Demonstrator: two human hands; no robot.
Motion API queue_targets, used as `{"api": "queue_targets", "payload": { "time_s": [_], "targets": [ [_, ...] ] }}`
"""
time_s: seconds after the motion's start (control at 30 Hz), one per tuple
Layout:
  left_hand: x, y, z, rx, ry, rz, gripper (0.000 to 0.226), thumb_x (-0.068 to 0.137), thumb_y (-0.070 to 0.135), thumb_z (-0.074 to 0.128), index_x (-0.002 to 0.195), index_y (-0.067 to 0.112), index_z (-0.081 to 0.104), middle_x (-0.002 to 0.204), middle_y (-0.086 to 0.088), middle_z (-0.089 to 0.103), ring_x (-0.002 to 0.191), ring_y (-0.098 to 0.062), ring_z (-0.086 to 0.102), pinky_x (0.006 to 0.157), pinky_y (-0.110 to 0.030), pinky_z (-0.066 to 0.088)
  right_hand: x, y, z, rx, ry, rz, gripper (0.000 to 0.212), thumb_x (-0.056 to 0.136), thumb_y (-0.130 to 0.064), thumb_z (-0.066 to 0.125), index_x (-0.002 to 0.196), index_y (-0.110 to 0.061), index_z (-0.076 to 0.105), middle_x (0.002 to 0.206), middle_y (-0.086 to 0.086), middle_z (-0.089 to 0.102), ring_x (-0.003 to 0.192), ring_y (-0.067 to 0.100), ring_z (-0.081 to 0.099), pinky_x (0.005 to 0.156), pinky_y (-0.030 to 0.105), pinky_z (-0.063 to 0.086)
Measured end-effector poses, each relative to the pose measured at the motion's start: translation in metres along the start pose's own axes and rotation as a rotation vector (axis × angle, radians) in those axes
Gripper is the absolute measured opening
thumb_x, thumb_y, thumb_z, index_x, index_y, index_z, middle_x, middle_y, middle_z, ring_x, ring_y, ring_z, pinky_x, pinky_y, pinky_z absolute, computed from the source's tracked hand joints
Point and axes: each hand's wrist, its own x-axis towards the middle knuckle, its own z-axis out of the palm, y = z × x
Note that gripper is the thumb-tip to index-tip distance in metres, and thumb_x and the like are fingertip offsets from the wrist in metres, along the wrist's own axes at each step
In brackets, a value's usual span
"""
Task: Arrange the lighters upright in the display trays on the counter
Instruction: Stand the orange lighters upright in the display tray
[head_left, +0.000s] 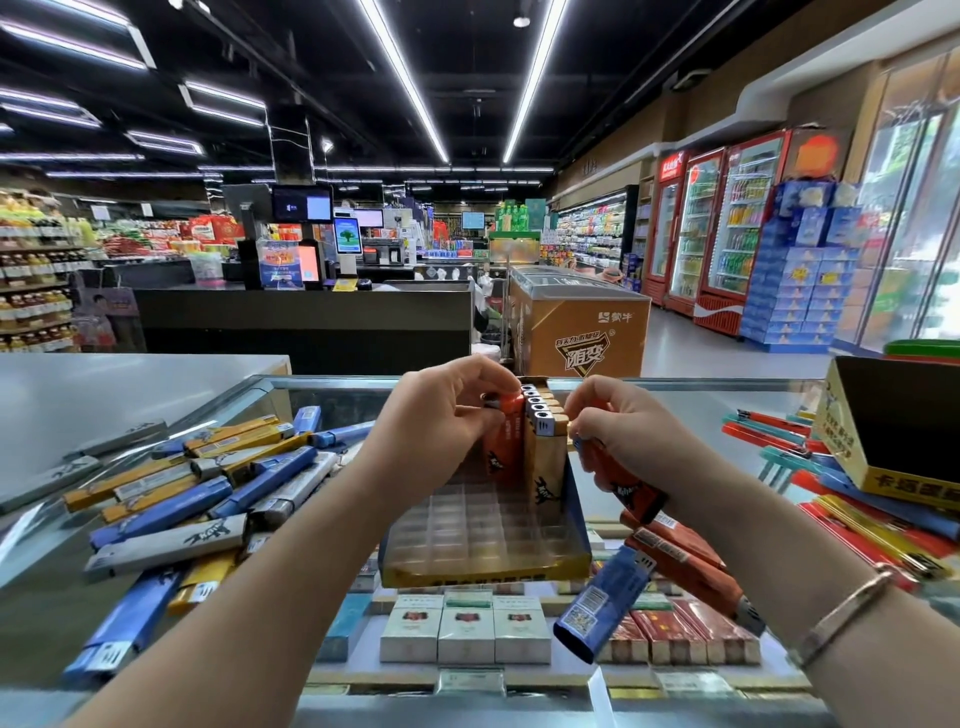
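Mid-fill: left hand (441, 410) pinches an orange lighter (506, 436), seating it upright in the display tray (483, 569) beside the gold row (543, 415). Right hand (618, 431) grips a spare orange lighter (623, 483). Next: push down square into its slot, then feed the spare.

The left hand (441, 410) hides the orange lighter's (506, 441) top, and the second tray (883, 457) seems cut off at the right edge.

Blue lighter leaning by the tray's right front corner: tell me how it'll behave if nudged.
The blue lighter looks rigid and light. It lies tilted on the orange lighters, so it would probably slide off. Its flat sides make rolling unlikely, and the glass counter looks slick.
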Motion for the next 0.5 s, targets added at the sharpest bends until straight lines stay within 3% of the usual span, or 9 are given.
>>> {"api": "queue_targets", "payload": {
  "time_s": [0.2, 0.33, 0.5],
  "targets": [
    [0.0, -0.005, 0.007, 0.055, -0.003, -0.012, 0.029, 0.085, 0.001, 0.061, 0.096, 0.027, 0.063, 0.098, 0.005, 0.067, 0.09, -0.01, 0.065, 0.072, -0.029, 0.058, 0.0, 0.001, 0.0, -0.008, 0.001, -0.002, 0.016, 0.089, -0.002, 0.048, 0.084, -0.015, 0.055, 0.072, 0.009, 0.055, 0.057, 0.016, 0.054, 0.043, 0.02, 0.045],
    [0.001, -0.008, 0.009, 0.348, 0.004, 0.055, 0.03, 0.085, 0.006, 0.062, 0.106, 0.027, 0.065, 0.103, 0.004, 0.057, 0.095, -0.013, 0.059, 0.081, -0.028, 0.054, 0.001, 0.001, 0.001, -0.009, -0.004, 0.004, 0.016, 0.089, -0.002, 0.047, 0.084, -0.015, 0.055, 0.072, 0.009, 0.055, 0.058, 0.016, 0.054, 0.043, 0.02, 0.045],
    [0.0, -0.011, 0.01, 0.463, -0.037, 0.084, 0.038, 0.086, 0.014, 0.062, 0.12, 0.031, 0.061, 0.124, -0.002, 0.052, 0.115, -0.018, 0.051, 0.092, -0.028, 0.046, 0.002, 0.002, 0.0, 0.05, 0.005, 0.038, 0.016, 0.09, -0.002, 0.046, 0.087, -0.014, 0.056, 0.072, 0.01, 0.056, 0.059, 0.018, 0.055, 0.044, 0.022, 0.045]
  ]
}}
